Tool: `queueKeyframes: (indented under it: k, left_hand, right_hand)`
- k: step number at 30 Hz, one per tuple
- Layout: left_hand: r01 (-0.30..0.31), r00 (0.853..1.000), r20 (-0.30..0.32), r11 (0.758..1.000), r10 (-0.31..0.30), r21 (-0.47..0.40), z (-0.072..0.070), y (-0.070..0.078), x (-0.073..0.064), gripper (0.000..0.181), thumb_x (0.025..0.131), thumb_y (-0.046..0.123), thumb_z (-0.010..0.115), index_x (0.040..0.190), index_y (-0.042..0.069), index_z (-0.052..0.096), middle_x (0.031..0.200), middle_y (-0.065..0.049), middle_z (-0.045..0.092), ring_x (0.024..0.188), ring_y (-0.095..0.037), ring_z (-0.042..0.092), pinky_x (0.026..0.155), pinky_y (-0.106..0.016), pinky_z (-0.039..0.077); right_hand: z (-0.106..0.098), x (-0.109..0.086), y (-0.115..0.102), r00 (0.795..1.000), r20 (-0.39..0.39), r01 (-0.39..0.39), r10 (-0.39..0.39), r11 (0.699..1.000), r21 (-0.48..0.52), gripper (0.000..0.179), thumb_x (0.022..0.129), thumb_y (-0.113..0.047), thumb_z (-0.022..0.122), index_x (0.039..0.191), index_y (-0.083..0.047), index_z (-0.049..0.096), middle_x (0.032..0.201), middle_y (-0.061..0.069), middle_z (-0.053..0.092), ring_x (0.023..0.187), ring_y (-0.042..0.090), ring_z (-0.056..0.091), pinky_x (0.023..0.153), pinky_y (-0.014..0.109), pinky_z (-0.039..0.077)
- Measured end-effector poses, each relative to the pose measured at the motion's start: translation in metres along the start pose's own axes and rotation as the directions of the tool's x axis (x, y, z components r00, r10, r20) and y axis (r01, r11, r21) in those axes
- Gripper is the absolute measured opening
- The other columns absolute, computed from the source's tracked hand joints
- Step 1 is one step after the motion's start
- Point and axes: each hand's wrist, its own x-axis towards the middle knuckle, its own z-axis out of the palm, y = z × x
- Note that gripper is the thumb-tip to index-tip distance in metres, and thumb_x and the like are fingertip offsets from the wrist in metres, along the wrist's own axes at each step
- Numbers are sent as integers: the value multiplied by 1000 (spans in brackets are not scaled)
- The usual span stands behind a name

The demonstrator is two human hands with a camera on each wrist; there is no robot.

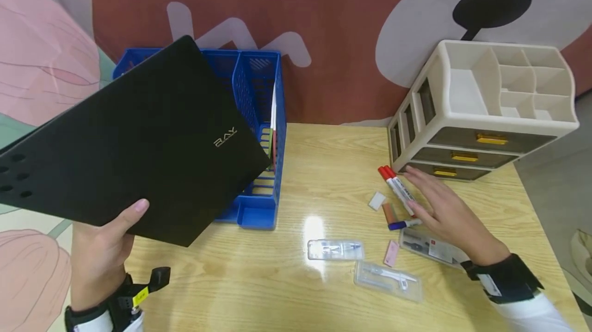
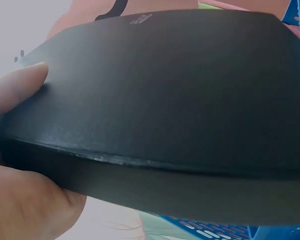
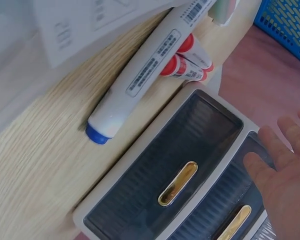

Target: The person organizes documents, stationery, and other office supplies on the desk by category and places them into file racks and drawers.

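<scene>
- Grasping black case (image 1: pixel 152 136) in left grip (image 1: pixel 104 247), partly blocking blue rack (image 1: pixel 259 215).
- Extending released right grip (image 1: pixel 446 216) near red-capped markers (image 1: pixel 398 188), before drawer unit (image 1: pixel 490 121).

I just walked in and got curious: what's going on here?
A person's left hand grips a large black folder-like item, which, seen from above, hides part of a blue rack; whether they touch is hard to tell. The right hand, open and apparently holding nothing, is beside two red-capped markers and a cream drawer unit. A pink eraser and clear plastic cases lie nearby.
</scene>
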Motion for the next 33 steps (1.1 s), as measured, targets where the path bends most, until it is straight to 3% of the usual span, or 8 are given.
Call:
queueKeyframes:
  k: [3, 6, 10, 15, 18, 21, 28, 33]
  left_hand:
    - [-38, 999, -14, 999, 38, 0, 3, 1, 3, 75, 75, -45, 41, 145, -19, 36, 136, -30, 59, 120, -37, 66, 100, -40, 57]
    - [-49, 994, -93, 998, 51, 26, 9, 3, 3, 76, 73, -45, 43, 144, -18, 40, 136, -29, 59, 119, -36, 66, 100, -39, 58]
    - [-65, 977, -199, 994, 83, 93, 18, 6, 6, 80, 72, -44, 48, 145, -12, 44, 141, -30, 55, 125, -38, 60, 102, -37, 57]
    - [-94, 956, -252, 969, 152, 230, 25, 5, 11, 84, 71, -40, 57, 146, -3, 47, 147, -29, 48, 132, -39, 52, 105, -35, 54]
    - [-85, 942, -295, 963, 161, 255, 26, 2, 11, 83, 70, -38, 61, 144, -1, 49, 145, -27, 51, 129, -38, 54, 102, -34, 55]
    - [-103, 927, -333, 971, 172, 214, 28, 0, 12, 82, 69, -39, 61, 142, -3, 51, 143, -27, 53, 127, -38, 55, 101, -35, 55]
    - [-164, 909, -347, 964, 230, 210, 33, 5, 13, 79, 68, -40, 59, 139, -7, 53, 140, -31, 54, 124, -40, 57, 101, -37, 57]
    - [-172, 909, -349, 967, 230, 188, 36, 8, 12, 79, 67, -43, 57, 139, -9, 52, 138, -30, 55, 123, -39, 58, 101, -37, 56]
  right_hand:
    - [-2, -1, 1, 1000, 14, -1, 2, 1000, -15, 72, 90, -17, 77, 155, -11, 46, 163, 13, 43, 143, 41, 46, 126, 44, 31]
    - [-3, -2, 2, 999, 35, -12, 12, 1000, -25, 72, 91, -19, 77, 155, -12, 46, 164, 12, 42, 144, 42, 45, 123, 52, 34]
    - [-4, -3, 3, 999, 48, -15, 16, 999, -31, 74, 90, -20, 77, 156, -14, 45, 164, 11, 41, 144, 43, 45, 119, 57, 37]
    - [-2, -4, 2, 999, 50, -4, 5, 1000, -24, 74, 90, -19, 77, 156, -12, 45, 164, 11, 42, 143, 42, 46, 119, 56, 37]
    - [0, -4, 1, 999, 47, 0, 1, 1000, -20, 73, 89, -19, 77, 155, -10, 47, 164, 12, 42, 142, 43, 46, 120, 54, 37]
    - [0, -4, 1, 999, 48, -3, 3, 1000, -16, 74, 89, -18, 78, 155, -10, 46, 163, 12, 42, 142, 43, 47, 121, 53, 37]
    - [1, -5, 1, 998, 65, -17, 16, 1000, 4, 75, 91, -19, 77, 157, -11, 43, 163, 15, 41, 140, 45, 47, 118, 58, 38]
    - [1, -6, 1, 999, 42, -10, 10, 1000, 1, 75, 88, -17, 79, 155, -8, 46, 161, 16, 44, 139, 44, 48, 125, 44, 33]
